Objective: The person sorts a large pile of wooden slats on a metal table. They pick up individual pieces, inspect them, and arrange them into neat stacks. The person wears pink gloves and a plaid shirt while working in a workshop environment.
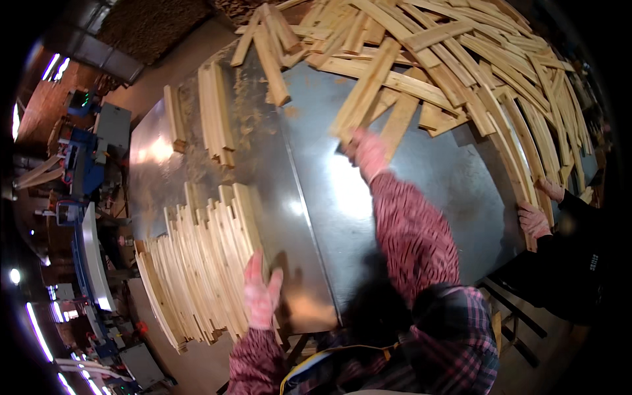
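Plaid fabric (454,322) on the person's body lies nearest, in front of the near edge of the metal table (477,197), with patterned reddish sleeves (418,230) leading out over that table. The left hand (261,296) is at the table's near edge, left of the seam across its top; its fingers are extended with the thumb spread away, lying against the side of a row of wooden strips (210,253) without gripping around them. The row stands packed side by side on the table's near left part, its near ends jutting past the edge. The right hand (367,155) is over the middle of the table, right of the seam, with fingers curled and pinching the near end of a pale board (368,92); the fingertips are blurred. That board slants toward the heap of loose boards (454,59) covering the table's far and right parts. On the table's far left part lie a bundle of strips (216,112) and a narrower stack (174,118), with sawdust (245,105) scattered nearby. At the table's right edge, a co-worker's hands (534,220) rest on long boards, below black sleeves (579,224).
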